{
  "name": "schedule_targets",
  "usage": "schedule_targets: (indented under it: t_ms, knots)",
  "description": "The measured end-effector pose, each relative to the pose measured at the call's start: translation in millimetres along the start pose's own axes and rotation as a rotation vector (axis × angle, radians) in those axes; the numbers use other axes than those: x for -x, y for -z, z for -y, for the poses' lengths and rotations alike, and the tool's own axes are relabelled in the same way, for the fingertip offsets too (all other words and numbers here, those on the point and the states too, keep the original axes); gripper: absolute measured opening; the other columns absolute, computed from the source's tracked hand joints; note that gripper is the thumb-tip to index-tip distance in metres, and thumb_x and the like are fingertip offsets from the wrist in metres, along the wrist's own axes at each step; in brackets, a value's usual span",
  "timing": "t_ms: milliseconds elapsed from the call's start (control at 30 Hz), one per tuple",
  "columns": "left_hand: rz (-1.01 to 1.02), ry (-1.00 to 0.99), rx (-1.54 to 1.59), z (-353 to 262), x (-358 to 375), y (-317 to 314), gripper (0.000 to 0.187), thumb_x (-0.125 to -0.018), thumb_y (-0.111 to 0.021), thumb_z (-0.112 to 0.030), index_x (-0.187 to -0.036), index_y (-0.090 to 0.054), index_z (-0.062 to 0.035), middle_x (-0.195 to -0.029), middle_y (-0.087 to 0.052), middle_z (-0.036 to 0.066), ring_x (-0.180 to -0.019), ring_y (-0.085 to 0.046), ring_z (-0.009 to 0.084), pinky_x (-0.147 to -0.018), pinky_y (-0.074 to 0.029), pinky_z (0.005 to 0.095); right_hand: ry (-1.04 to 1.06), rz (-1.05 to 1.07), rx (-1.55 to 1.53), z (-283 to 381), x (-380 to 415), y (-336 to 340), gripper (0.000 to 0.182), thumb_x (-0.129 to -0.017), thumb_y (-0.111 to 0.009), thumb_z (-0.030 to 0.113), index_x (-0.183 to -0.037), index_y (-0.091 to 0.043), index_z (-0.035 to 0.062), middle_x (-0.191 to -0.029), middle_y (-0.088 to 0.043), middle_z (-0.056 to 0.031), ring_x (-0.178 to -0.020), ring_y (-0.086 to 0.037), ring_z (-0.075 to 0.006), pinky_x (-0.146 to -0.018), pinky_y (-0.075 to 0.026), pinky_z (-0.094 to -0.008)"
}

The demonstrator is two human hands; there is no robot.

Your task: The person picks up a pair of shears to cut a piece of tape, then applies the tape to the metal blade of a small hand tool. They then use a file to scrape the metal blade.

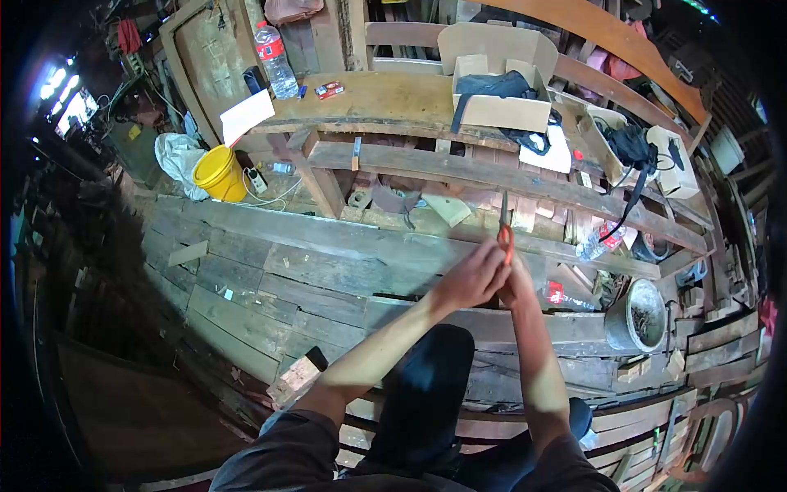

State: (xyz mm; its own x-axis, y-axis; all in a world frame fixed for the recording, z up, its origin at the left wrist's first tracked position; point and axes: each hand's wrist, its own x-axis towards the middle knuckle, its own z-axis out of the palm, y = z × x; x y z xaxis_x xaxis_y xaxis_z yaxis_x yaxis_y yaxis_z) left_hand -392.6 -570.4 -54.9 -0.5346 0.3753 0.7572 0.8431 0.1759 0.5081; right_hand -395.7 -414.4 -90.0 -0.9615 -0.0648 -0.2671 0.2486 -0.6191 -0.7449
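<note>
A pair of orange-handled scissors [507, 239] points up and away from me, its narrow dark blades together. Behind the handles, my right hand [518, 283] is closed around their lower part. My left hand [474, 277] comes in from the left, its fingers bent and pressed against the orange handles. The two hands meet there and overlap, so part of the grip is hidden. Both are held out over the plank floor [328, 283], in front of the low wooden bench.
Ahead stands a wooden bench [385, 94] with a water bottle [277, 61] and an open cardboard box [504, 113]. A yellow bucket [220, 174] is at the left, a grey bucket [635, 320] at the right. A wood block [295, 380] lies near my left arm.
</note>
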Motion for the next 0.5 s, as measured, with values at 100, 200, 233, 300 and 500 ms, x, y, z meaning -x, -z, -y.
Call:
schedule_targets:
  t_ms: [100, 200, 233, 300, 500]
  knots:
    - [0.073, 0.099, -0.155, 23.1, 14.3, 26.6, 0.024, -0.088, -0.062, -0.016, -0.106, -0.055, -0.0027, -0.099, -0.055, 0.020, -0.092, -0.058, 0.0354, -0.078, -0.050, 0.0385, -0.069, -0.004, 0.032, -0.8, 28.3, 17.5, 0.034, -0.095, -0.063, 0.024, -0.122, -0.055, 0.0058, -0.104, -0.063, -0.0091, -0.091, -0.064, -0.0231, -0.081, -0.054, -0.0390]
    - [-0.402, 0.440, -0.357, 97.2, 9.6, 85.4, 0.014, -0.086, -0.059, -0.013, -0.093, -0.055, -0.0010, -0.091, -0.056, 0.020, -0.087, -0.056, 0.0387, -0.076, -0.049, 0.0498, -0.086, -0.071, 0.044, -1.5, 68.2, 51.8, 0.037, -0.094, -0.064, 0.021, -0.126, -0.053, 0.0078, -0.106, -0.064, -0.0090, -0.092, -0.065, -0.0252, -0.080, -0.054, -0.0399]
    - [-0.511, 0.501, -0.432, 134.4, 14.8, 117.3, 0.022, -0.085, -0.062, -0.016, -0.097, -0.055, 0.0015, -0.097, -0.058, 0.022, -0.089, -0.057, 0.0398, -0.081, -0.048, 0.0500, -0.094, -0.099, 0.055, 4.4, 85.1, 58.3, 0.037, -0.095, -0.064, 0.021, -0.127, -0.052, 0.0080, -0.107, -0.064, -0.0090, -0.092, -0.065, -0.0252, -0.080, -0.054, -0.0393]
    - [-0.460, 1.001, -0.692, 226.0, 34.4, 168.6, 0.054, -0.091, -0.057, -0.041, -0.111, -0.055, 0.0087, -0.109, -0.062, 0.029, -0.105, -0.061, 0.0433, -0.095, -0.046, 0.0487, -0.070, -0.216, 0.088, 15.3, 116.6, 69.0, 0.039, -0.094, -0.064, 0.018, -0.129, -0.051, 0.0078, -0.107, -0.064, -0.0093, -0.091, -0.065, -0.0255, -0.079, -0.054, -0.0383]
    - [-0.228, 1.489, -0.038, 293.1, 4.3, 226.0, 0.055, -0.094, -0.051, -0.055, -0.090, -0.067, -0.0031, -0.090, -0.069, 0.012, -0.076, -0.062, 0.0209, -0.059, -0.047, 0.0346, 0.076, -0.392, 0.157, 40.7, 203.2, 131.4, 0.047, -0.082, -0.070, 0.010, -0.126, -0.054, 0.0012, -0.107, -0.064, -0.0119, -0.092, -0.066, -0.0261, -0.080, -0.055, -0.0379]
